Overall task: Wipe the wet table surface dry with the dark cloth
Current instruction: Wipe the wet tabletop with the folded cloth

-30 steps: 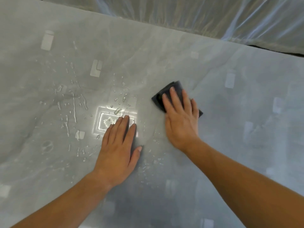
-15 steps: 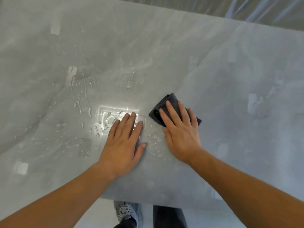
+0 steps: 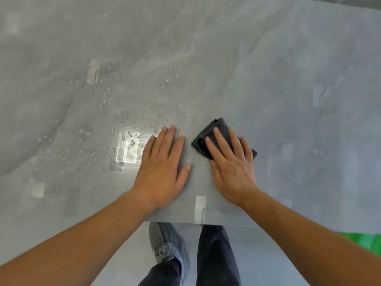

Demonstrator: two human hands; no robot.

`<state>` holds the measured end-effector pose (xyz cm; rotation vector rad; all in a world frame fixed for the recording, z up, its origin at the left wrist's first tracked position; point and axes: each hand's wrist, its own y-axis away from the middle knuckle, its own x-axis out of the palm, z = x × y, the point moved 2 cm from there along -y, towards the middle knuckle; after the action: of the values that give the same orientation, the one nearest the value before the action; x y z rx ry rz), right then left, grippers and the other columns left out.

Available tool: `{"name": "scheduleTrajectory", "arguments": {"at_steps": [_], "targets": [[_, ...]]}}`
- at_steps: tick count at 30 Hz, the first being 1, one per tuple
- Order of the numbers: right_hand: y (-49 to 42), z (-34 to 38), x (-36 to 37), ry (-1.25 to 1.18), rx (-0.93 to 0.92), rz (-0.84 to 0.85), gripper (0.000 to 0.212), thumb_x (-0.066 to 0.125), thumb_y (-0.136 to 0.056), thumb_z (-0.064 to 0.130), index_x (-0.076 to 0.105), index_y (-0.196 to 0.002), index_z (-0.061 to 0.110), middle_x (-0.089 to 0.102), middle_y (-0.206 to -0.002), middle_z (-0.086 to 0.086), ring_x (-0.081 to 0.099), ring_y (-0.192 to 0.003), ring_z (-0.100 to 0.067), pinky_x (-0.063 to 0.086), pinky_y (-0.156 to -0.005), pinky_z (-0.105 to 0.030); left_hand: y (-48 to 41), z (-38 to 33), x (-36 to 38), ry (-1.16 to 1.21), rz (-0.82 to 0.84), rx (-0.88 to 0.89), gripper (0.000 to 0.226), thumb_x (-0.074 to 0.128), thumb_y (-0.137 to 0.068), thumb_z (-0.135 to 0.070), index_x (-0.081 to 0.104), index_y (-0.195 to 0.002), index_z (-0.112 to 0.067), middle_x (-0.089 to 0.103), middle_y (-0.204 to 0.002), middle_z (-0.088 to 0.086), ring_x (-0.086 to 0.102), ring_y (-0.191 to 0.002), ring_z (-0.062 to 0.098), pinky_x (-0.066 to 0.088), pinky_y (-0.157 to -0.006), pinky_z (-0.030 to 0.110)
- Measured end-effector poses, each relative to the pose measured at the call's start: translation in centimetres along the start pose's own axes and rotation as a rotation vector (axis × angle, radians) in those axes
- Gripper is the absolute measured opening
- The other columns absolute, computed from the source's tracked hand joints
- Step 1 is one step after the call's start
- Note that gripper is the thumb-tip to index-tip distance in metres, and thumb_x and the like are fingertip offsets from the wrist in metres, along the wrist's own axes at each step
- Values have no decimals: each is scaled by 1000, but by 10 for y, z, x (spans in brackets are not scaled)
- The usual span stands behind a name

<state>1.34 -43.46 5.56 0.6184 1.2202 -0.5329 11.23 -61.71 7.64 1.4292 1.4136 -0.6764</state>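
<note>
The grey marbled table [image 3: 288, 69] is wet left of centre, with water drops and streaks [image 3: 115, 104] and a bright glare patch [image 3: 129, 147]. A folded dark cloth [image 3: 208, 134] lies flat right of the wet area. My right hand [image 3: 231, 164] presses flat on the cloth, fingers spread over it, covering its near half. My left hand [image 3: 162, 164] rests flat on the table beside the glare patch, fingers together, holding nothing. A narrow strip of table separates the two hands.
The table's near edge [image 3: 185, 222] runs just below my wrists. Below it are my legs in dark trousers and a grey shoe [image 3: 169, 244] on a pale floor. A green patch [image 3: 367, 242] shows at the lower right.
The view has tilted down, bringing the table's near edge, my legs and shoe into sight. My right hand and the cloth have drawn back toward the near edge; the left hand stays flat.
</note>
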Motion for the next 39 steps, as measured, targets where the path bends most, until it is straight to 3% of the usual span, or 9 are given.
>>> {"name": "scheduleTrajectory", "arguments": {"at_steps": [4, 9, 16, 22, 25, 29, 31, 35, 39], "targets": [[22, -6, 2, -15, -63, 20, 53, 32, -103, 32, 32, -156, 28, 18, -167, 6, 8, -155, -26, 12, -123, -51, 24, 2, 4, -14, 21, 14, 71, 25, -100, -54, 22, -157, -12, 6, -168, 12, -3, -156, 25, 0, -125, 46], [0, 18, 4, -89, 167, -70, 59, 38, -98, 23, 32, -156, 26, 19, -167, 3, 8, -155, -28, 5, -124, -49, 45, 10, 10, -49, 38, 25, 72, 27, -101, -55, 22, -158, -11, 5, -168, 13, -4, -156, 26, 1, -125, 48], [65, 17, 15, 22, -172, 44, 54, 39, -102, 30, 35, -155, 28, 21, -166, 3, 10, -155, -29, 14, -122, -55, 61, 13, 25, -58, 38, 3, 73, 25, -100, -55, 18, -159, -11, 2, -168, 13, -7, -155, 25, 1, -125, 48], [44, 19, 13, -65, 164, -81, 57, 38, -98, 24, 34, -155, 26, 20, -167, 0, 10, -154, -31, 9, -123, -52, 61, 13, 24, 2, 14, -6, 72, 17, -101, -56, 20, -159, -13, 2, -169, 10, -7, -155, 23, -6, -124, 42], [80, 50, 24, -26, 0, -53, 57, 39, -98, 27, 35, -155, 25, 20, -167, 0, 11, -154, -33, 13, -122, -55, 65, 14, 22, 61, -12, -15, 72, 15, -101, -56, 22, -158, -12, 5, -169, 9, -4, -156, 21, -7, -124, 37], [105, 39, 27, -3, -217, 10, 52, 39, -102, 31, 38, -154, 26, 24, -166, 2, 14, -154, -30, 17, -121, -56, 79, 13, 24, 41, -48, -44, 67, 22, -102, -52, 28, -155, -10, 11, -168, 12, 2, -155, 25, -2, -124, 39], [97, 30, 25, -3, -180, 11, 54, 38, -101, 30, 36, -155, 26, 23, -166, 2, 13, -154, -29, 15, -122, -54, 88, 10, 27, 23, -40, -70, 67, 23, -103, -51, 28, -155, -11, 10, -168, 11, 2, -155, 25, -1, -125, 40], [87, 42, 25, -61, 68, -54, 57, 38, -99, 24, 33, -156, 24, 21, -167, 0, 12, -154, -32, 12, -122, -54, 101, 10, 30, 3, -16, -94, 66, 24, -103, -52, 25, -156, -13, 6, -169, 10, -2, -155, 24, -2, -125, 41], [114, 71, 37, -23, -15, -46, 58, 44, -99, 24, 34, -155, 22, 22, -166, -2, 12, -154, -33, 15, -121, -57, 105, 20, 22, -29, -48, -123, 65, 21, -102, -52, 25, -156, -15, 6, -169, 11, -3, -155, 25, -7, -123, 39]]}}
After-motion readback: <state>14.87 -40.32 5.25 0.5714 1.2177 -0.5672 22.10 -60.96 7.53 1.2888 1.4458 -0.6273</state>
